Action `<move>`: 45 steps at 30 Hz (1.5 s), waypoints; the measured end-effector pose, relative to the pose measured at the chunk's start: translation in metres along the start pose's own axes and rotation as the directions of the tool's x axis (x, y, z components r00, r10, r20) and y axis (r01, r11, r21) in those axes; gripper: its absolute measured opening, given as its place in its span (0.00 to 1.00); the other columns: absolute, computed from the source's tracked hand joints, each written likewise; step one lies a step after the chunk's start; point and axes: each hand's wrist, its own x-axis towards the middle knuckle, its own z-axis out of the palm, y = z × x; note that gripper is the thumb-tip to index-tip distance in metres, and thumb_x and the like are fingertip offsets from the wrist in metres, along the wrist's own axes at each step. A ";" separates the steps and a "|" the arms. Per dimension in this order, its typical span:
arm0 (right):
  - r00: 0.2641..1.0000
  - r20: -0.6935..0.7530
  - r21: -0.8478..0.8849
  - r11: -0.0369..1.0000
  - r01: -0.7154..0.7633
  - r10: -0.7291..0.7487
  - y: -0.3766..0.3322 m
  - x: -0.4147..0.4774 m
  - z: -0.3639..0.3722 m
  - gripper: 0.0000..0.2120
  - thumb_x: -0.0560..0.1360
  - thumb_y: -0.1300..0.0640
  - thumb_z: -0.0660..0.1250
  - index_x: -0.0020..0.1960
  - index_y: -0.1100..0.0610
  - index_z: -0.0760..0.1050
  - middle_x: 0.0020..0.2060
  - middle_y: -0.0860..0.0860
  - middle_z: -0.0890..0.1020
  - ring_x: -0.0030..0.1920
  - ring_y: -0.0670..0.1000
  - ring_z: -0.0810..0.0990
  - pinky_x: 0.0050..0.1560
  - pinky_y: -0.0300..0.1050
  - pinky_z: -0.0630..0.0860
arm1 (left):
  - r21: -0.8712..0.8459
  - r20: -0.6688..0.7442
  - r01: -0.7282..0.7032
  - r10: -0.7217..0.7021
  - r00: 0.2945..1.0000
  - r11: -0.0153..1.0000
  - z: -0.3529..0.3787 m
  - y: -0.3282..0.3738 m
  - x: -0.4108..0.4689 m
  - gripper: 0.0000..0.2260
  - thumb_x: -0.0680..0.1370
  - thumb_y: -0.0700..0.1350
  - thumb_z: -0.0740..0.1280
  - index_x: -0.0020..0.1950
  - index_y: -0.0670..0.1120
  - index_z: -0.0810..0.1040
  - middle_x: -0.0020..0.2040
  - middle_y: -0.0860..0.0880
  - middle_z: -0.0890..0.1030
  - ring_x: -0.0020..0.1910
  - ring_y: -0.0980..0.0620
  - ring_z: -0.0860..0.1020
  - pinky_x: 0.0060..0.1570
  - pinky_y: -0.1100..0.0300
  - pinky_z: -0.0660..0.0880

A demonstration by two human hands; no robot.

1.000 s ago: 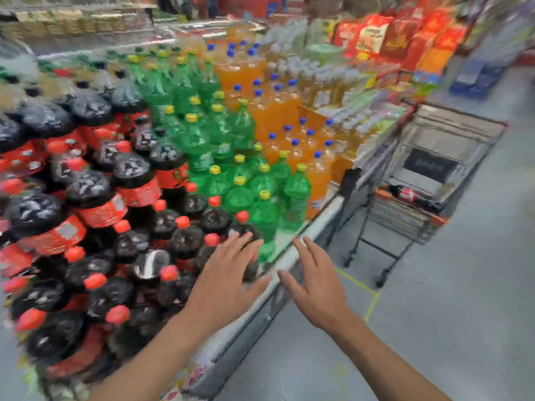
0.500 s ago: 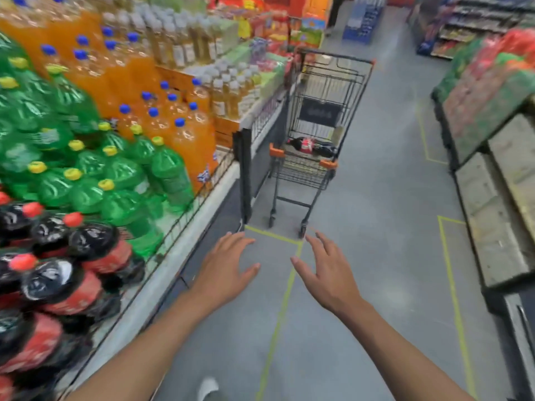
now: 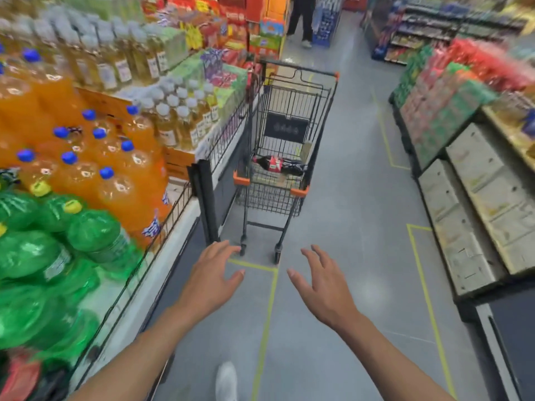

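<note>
Left hand (image 3: 212, 277), right hand (image 3: 324, 287) — both empty, fingers spread, held apart above aisle floor, touching nothing. Step in hand, likely: reach toward shopping cart (image 3: 269, 201), parked ahead beside drinks shelf (image 3: 185, 215), cola bottle (image 3: 279, 164) lying in basket. Next move calls for stepping closer — then firm two-handed hold on cart.

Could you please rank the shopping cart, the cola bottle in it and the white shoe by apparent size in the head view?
1. Black wire shopping cart with orange corners, clearly largest.
2. Dark red-labelled cola bottle and white shoe look alike; the shoe is nearer and partly cut off, so unranked.
</note>
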 end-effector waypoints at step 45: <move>0.947 0.287 -0.113 0.976 0.184 -0.145 0.125 0.728 -0.090 0.37 0.80 0.32 0.57 0.82 0.50 0.57 0.80 0.46 0.60 0.80 0.48 0.57 0.80 0.51 0.58 | -0.109 0.182 0.337 -0.315 0.932 0.935 0.042 0.019 0.705 0.24 0.83 0.52 0.66 0.78 0.52 0.67 0.79 0.54 0.65 0.78 0.54 0.63 0.78 0.54 0.62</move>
